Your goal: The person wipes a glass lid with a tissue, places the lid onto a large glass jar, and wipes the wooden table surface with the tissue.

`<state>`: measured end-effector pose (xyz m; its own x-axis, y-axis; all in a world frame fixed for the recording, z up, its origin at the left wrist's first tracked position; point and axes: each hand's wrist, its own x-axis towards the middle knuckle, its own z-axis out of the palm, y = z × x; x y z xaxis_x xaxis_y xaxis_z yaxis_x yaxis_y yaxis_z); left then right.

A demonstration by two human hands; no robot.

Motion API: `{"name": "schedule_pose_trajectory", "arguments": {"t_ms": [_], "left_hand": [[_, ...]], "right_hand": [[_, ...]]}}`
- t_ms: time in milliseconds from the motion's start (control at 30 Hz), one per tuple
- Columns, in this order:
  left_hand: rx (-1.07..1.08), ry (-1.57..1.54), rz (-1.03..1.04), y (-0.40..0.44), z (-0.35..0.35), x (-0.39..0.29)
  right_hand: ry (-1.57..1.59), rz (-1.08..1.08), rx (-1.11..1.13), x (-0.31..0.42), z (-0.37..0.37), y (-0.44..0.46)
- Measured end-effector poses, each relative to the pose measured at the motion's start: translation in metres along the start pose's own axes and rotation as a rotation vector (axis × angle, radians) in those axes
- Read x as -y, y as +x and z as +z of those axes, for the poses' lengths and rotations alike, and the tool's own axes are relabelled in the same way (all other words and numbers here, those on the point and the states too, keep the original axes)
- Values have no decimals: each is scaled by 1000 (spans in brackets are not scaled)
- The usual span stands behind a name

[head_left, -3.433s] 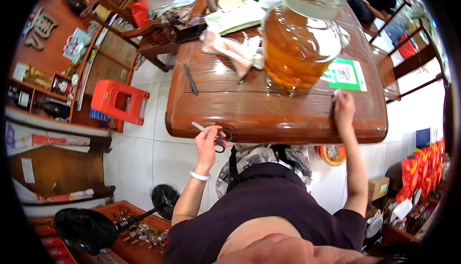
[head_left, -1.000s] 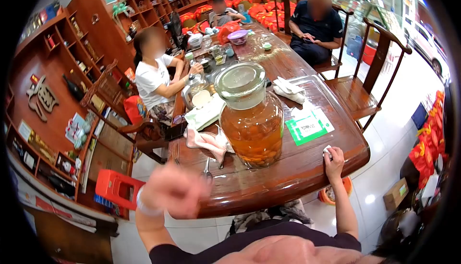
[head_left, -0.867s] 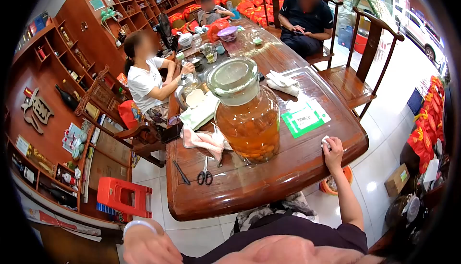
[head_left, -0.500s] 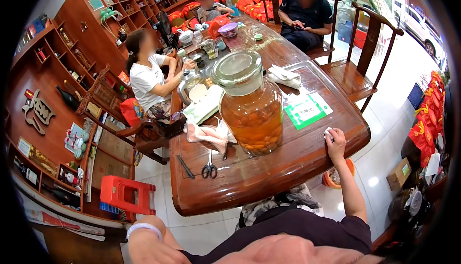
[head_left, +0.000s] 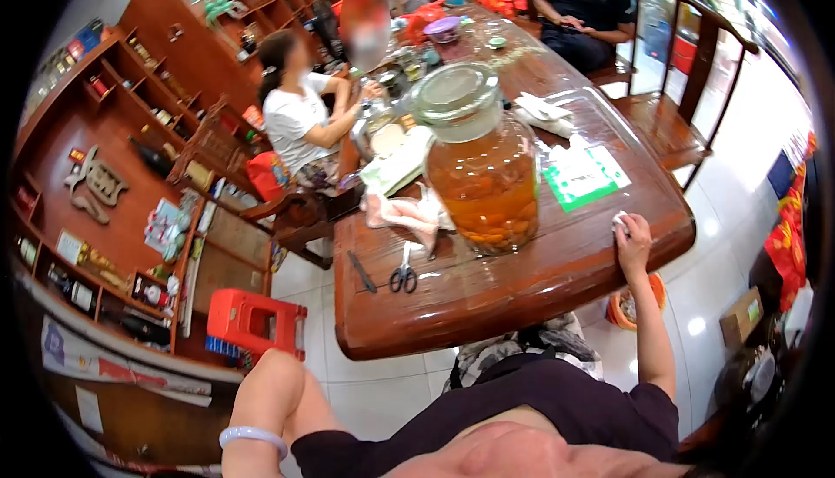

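My right hand point(head_left: 637, 241) rests on the table near its right front corner, fingers closed on a crumpled white tissue point(head_left: 618, 220). My left arm is bent at lower left with a pale bangle point(head_left: 253, 440) on the wrist; the hand itself is cut off by the bottom edge. A large lidded glass jar point(head_left: 483, 178) stands upright on the table, holding amber liquid with orange pieces at the bottom. A green-and-white card point(head_left: 584, 180) lies between jar and hand. Left of the jar are black-handled scissors point(head_left: 404, 277), a dark slim tool point(head_left: 362, 271) and a pink cloth point(head_left: 407, 217).
The wooden table point(head_left: 522, 282) stretches away from me. A person in white point(head_left: 296, 126) sits at its left side, another in dark clothing point(head_left: 591, 8) at far right. A red stool point(head_left: 257, 320) stands at left, an orange bin point(head_left: 628, 306) under the right corner.
The view has shifted, so the table appears higher and farther right. My left hand has dropped out of the bottom of the view. My right hand still holds the tissue at the corner.
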<state>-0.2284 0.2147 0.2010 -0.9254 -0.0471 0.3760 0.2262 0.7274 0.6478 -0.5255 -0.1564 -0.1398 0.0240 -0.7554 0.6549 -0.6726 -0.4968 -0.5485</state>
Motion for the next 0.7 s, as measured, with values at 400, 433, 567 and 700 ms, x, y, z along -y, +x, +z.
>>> {"name": "schedule_pose_trajectory", "arguments": {"t_ms": [400, 433, 567, 700], "left_hand": [[-948, 249, 154, -2, -30, 113], [-951, 159, 139, -1, -32, 118], [-794, -118, 181, 0, -42, 139], [-724, -269, 142, 0, -49, 141]], "right_hand": [[65, 4, -13, 4, -1, 0], [47, -4, -21, 2, 0, 0], [57, -12, -28, 0, 0, -1], [42, 2, -20, 4, -2, 0]]}}
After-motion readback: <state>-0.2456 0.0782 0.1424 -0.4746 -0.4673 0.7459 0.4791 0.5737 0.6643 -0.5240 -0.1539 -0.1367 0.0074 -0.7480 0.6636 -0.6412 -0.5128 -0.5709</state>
